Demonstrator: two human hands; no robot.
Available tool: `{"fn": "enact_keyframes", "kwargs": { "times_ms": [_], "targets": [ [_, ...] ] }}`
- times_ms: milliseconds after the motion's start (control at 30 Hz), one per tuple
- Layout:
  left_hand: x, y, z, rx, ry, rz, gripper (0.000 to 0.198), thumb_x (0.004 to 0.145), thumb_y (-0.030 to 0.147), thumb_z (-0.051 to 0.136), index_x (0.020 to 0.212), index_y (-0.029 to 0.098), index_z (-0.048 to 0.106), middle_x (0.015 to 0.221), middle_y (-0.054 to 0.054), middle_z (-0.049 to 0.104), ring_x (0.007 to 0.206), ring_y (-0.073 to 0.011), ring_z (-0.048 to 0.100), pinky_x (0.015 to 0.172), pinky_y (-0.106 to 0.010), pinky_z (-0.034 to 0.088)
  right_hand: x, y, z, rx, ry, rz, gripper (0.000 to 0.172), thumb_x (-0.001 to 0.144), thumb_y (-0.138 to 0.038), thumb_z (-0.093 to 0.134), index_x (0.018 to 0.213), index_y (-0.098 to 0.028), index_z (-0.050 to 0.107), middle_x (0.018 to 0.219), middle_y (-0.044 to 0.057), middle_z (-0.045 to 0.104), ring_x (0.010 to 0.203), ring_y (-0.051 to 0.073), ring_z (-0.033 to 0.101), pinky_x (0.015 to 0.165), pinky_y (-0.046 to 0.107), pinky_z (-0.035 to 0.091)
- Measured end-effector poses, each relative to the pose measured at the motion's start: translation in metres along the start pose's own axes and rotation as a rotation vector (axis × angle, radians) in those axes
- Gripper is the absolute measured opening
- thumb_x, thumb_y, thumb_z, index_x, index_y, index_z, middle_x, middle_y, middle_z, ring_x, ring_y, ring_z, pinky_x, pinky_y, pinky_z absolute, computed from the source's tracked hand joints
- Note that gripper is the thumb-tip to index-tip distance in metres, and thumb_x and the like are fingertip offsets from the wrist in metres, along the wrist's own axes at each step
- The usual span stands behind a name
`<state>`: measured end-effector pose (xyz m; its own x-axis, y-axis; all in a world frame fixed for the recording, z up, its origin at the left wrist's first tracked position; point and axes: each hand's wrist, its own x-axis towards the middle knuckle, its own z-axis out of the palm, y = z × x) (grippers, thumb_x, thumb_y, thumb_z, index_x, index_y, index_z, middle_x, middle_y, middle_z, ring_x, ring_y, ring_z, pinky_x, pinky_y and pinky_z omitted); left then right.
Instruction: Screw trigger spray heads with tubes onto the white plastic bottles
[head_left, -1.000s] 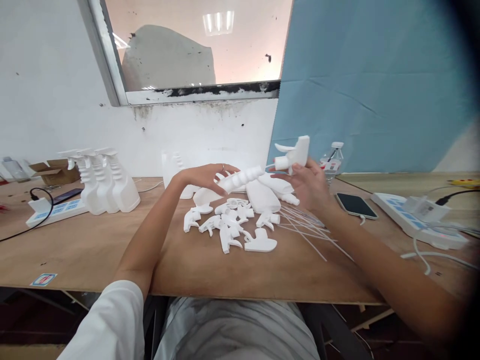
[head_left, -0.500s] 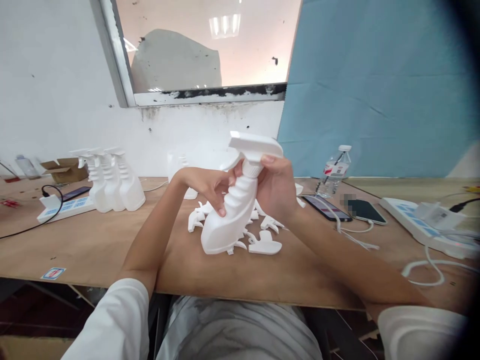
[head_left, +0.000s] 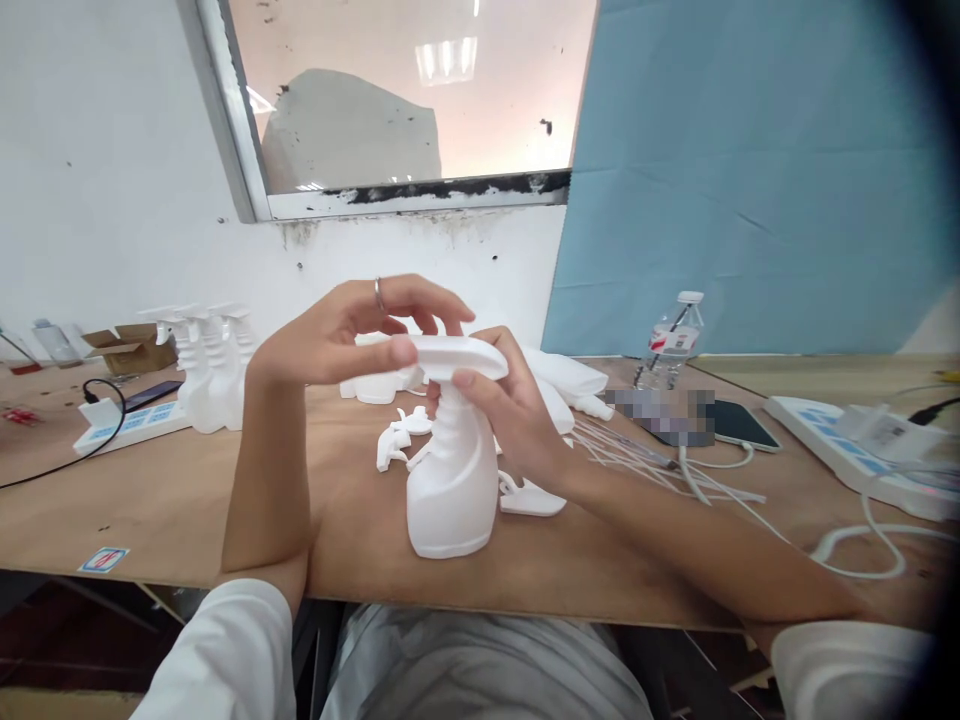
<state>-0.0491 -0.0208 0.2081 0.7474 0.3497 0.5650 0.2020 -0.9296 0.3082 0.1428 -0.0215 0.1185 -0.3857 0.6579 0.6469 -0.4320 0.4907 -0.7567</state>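
A white spray bottle (head_left: 453, 500) stands upright at the front of the table, its spray head (head_left: 457, 357) sitting on the neck. My right hand (head_left: 517, 410) is closed around the neck and the rear of the head, thumb on the near side. My left hand (head_left: 352, 325), with a ring on one finger, reaches over the nozzle end. Its thumb tip touches that end while the other fingers stretch out apart above and behind the head. The trigger is hidden. Loose white spray heads (head_left: 394, 445) lie behind the bottle, and another spray head (head_left: 532, 498) lies to its right.
Several assembled spray bottles (head_left: 214, 375) stand at left beside a power strip (head_left: 135, 425) and a cardboard box (head_left: 131, 347). White bottles (head_left: 566, 375) lie behind my right hand, near thin white tubes (head_left: 637, 455). A water bottle (head_left: 675, 345), a phone (head_left: 742, 425) and another power strip (head_left: 847, 450) are at right.
The spray bottle has gone from tilted and raised to upright and lower. My left hand has left the bottle's body and moved up to the nozzle end. My right hand still grips near the neck.
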Motion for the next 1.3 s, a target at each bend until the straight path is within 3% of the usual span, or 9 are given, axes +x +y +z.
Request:
{"fn": "enact_keyframes", "kwargs": {
  "times_ms": [167, 433, 667, 833, 1000, 1300],
  "targets": [
    [0.002, 0.011, 0.005, 0.251, -0.027, -0.02, 0.033, 0.084, 0.044, 0.065, 0.112, 0.026, 0.065, 0.104, -0.005, 0.068, 0.087, -0.0171, 0.064, 0.074, -0.027, 0.054, -0.001, -0.008, -0.001, -0.071, -0.073, 0.047, 0.024, 0.089, -0.037, 0.061, 0.096, -0.026, 0.04, 0.079, -0.002, 0.061, 0.071, 0.014, 0.063, 0.058, 0.027, 0.052],
    [0.005, 0.004, 0.01, 0.219, 0.005, -0.046, 0.03, 0.091, 0.041, 0.056, 0.108, 0.019, 0.065, 0.085, -0.005, 0.071, 0.062, -0.0117, 0.063, 0.053, -0.02, 0.047, 0.006, -0.001, -0.013, -0.102, -0.124, -0.035, 0.032, 0.08, -0.031, 0.072, 0.095, -0.024, 0.045, 0.087, 0.0, 0.059, 0.079, 0.016, 0.061, 0.065, 0.03, 0.052],
    [0.005, 0.005, 0.013, 0.355, 0.032, -0.047, 0.027, 0.094, 0.039, 0.051, 0.106, 0.019, 0.064, 0.07, -0.001, 0.068, 0.055, -0.0098, 0.057, 0.05, -0.02, 0.04, 0.011, 0.012, -0.019, 0.169, -0.358, 0.13, 0.039, 0.082, -0.031, 0.063, 0.111, -0.024, 0.038, 0.09, 0.003, 0.064, 0.069, 0.02, 0.064, 0.061, 0.037, 0.052],
    [0.007, 0.004, 0.014, 0.471, 0.06, -0.016, 0.027, 0.094, 0.039, 0.049, 0.105, 0.02, 0.065, 0.07, 0.0, 0.067, 0.05, -0.0099, 0.052, 0.048, -0.022, 0.037, 0.004, 0.022, -0.012, 0.309, -0.338, 0.147, 0.029, 0.081, -0.033, 0.056, 0.103, -0.022, 0.042, 0.077, 0.001, 0.061, 0.061, 0.016, 0.057, 0.06, 0.034, 0.047],
    [0.007, 0.005, 0.016, 0.512, 0.12, 0.003, 0.028, 0.095, 0.038, 0.046, 0.107, 0.02, 0.065, 0.073, -0.001, 0.07, 0.055, -0.0116, 0.056, 0.053, -0.023, 0.041, -0.001, 0.026, -0.007, 0.367, -0.335, 0.126, 0.027, 0.084, -0.041, 0.044, 0.101, -0.02, 0.045, 0.077, 0.004, 0.061, 0.061, 0.017, 0.054, 0.061, 0.034, 0.044],
    [0.009, 0.003, 0.018, 0.428, 0.123, 0.032, 0.03, 0.095, 0.04, 0.047, 0.108, 0.021, 0.067, 0.079, -0.002, 0.071, 0.061, -0.0132, 0.061, 0.056, -0.023, 0.044, -0.002, 0.025, -0.005, 0.372, -0.296, 0.156, 0.027, 0.084, -0.043, 0.041, 0.1, -0.022, 0.045, 0.071, 0.002, 0.059, 0.059, 0.018, 0.052, 0.061, 0.035, 0.044]
  ]
}}
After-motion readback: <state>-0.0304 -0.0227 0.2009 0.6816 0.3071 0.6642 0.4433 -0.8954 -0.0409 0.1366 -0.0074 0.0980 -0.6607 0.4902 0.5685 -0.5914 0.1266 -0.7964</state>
